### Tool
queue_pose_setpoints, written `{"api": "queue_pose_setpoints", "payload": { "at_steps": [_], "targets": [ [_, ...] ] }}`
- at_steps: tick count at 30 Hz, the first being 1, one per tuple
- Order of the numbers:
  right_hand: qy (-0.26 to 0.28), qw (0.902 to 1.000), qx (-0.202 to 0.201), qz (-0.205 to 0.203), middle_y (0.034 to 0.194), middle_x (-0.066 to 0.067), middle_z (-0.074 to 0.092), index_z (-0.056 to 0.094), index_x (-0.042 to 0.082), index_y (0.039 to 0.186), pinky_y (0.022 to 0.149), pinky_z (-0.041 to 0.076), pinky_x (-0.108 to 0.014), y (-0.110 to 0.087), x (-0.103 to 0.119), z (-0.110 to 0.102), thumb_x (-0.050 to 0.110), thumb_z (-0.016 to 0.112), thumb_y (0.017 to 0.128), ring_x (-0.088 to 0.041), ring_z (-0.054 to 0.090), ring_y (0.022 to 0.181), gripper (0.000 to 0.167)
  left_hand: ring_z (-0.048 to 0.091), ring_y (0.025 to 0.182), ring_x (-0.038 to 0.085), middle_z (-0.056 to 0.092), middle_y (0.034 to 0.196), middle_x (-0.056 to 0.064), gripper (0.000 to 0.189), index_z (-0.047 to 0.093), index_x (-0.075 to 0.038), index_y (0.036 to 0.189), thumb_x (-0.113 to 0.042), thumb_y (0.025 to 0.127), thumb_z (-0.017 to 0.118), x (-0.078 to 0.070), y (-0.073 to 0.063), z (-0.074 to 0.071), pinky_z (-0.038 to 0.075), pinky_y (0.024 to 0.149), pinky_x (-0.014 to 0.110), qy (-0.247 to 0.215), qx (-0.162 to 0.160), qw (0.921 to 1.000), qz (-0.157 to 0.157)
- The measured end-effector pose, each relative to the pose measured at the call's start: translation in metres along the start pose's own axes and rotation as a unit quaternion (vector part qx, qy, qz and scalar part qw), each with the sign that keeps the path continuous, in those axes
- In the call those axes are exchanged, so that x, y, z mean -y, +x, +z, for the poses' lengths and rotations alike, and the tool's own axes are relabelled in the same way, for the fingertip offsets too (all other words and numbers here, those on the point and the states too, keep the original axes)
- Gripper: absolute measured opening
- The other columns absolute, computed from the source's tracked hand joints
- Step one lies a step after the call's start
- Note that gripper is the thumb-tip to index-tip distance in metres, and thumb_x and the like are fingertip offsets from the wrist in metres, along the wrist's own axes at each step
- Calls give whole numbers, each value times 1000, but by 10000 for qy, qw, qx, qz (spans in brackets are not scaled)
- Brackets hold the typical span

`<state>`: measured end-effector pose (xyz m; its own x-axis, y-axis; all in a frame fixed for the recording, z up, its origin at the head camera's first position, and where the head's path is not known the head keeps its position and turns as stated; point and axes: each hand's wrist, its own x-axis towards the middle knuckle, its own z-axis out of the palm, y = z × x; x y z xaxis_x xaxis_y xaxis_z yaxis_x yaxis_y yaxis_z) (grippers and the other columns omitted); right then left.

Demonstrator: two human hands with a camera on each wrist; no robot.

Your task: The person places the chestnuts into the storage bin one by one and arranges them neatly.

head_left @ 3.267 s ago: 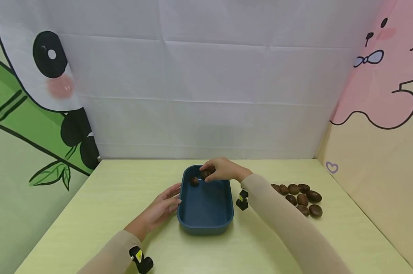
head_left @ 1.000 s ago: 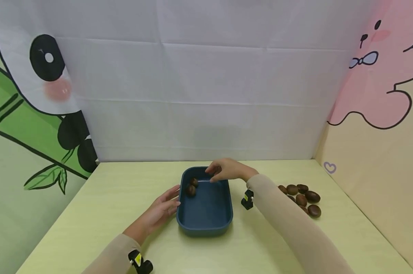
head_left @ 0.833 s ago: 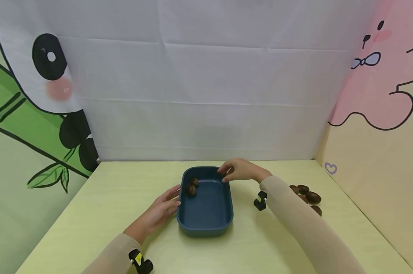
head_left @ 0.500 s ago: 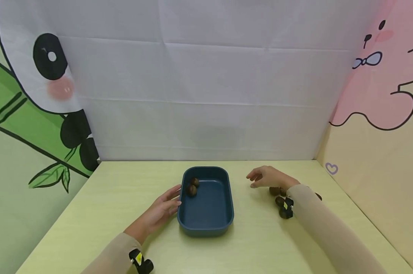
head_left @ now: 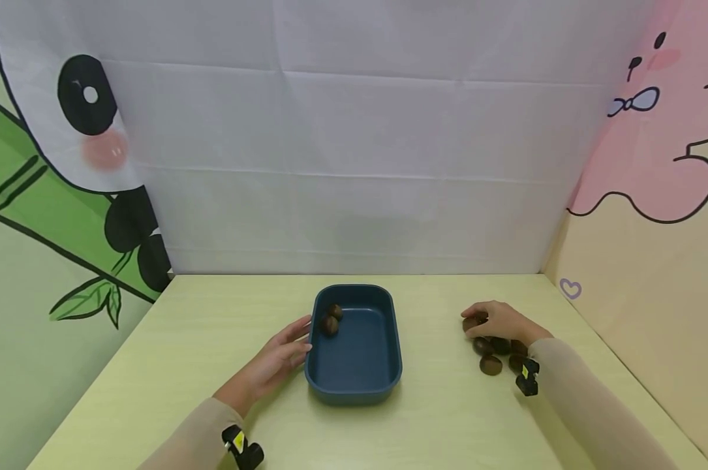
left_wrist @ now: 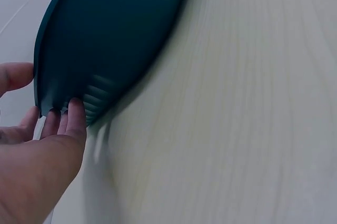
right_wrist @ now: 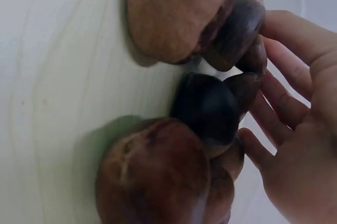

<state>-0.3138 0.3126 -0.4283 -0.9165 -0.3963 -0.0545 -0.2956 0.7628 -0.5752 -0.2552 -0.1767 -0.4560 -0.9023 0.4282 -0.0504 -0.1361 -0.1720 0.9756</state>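
A deep blue rectangular tub [head_left: 354,365] stands mid-table with two chestnuts [head_left: 329,325] lying in its left side. Against the tub's left wall rest the nearly straight fingers of my left hand [head_left: 265,365]; the left wrist view shows those fingertips on the tub's outer wall [left_wrist: 121,23]. My right hand [head_left: 500,320] is at the far left of the chestnut group, thumb and fingers curled round one chestnut [head_left: 471,324]. In the right wrist view, several brown chestnuts [right_wrist: 158,176] partly hide the fingertips of my right hand [right_wrist: 300,97].
More loose chestnuts [head_left: 491,365] lie under and in front of the right hand, partly hidden by it and the wrist camera [head_left: 527,377]. A white sheet [head_left: 354,163] closes off the back of the pale table [head_left: 242,300]. Painted walls flank it.
One more chestnut now lies in the tub than at first. My right hand has left the tub and moved right to the chestnut group. The left hand has stayed at the tub's side.
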Motion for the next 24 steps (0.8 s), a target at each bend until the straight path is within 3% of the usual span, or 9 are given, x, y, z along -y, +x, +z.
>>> {"api": "queue_pose_setpoints", "payload": {
  "at_steps": [14, 24],
  "targets": [
    [58, 9997, -36, 221, 124, -10, 67, 70, 7, 125, 103, 41, -58, 3, -4, 2, 26, 77, 89, -36, 57, 119, 42, 17, 149, 39, 13, 163, 22, 70, 17, -3, 159, -2, 99, 52, 0, -1, -1, 24, 117, 51, -15, -22, 10000, -34],
    [-8, 10000, -12, 62, 120, -9, 68, 68, 2, 126, 99, 45, -55, 2, 19, -5, 24, 77, 88, -33, 60, 114, 45, 17, 149, 39, 13, 163, 22, 69, 17, -3, 159, -2, 99, 51, -1, -5, -2, 23, 117, 51, 8, 14, 10000, -60]
  ]
}}
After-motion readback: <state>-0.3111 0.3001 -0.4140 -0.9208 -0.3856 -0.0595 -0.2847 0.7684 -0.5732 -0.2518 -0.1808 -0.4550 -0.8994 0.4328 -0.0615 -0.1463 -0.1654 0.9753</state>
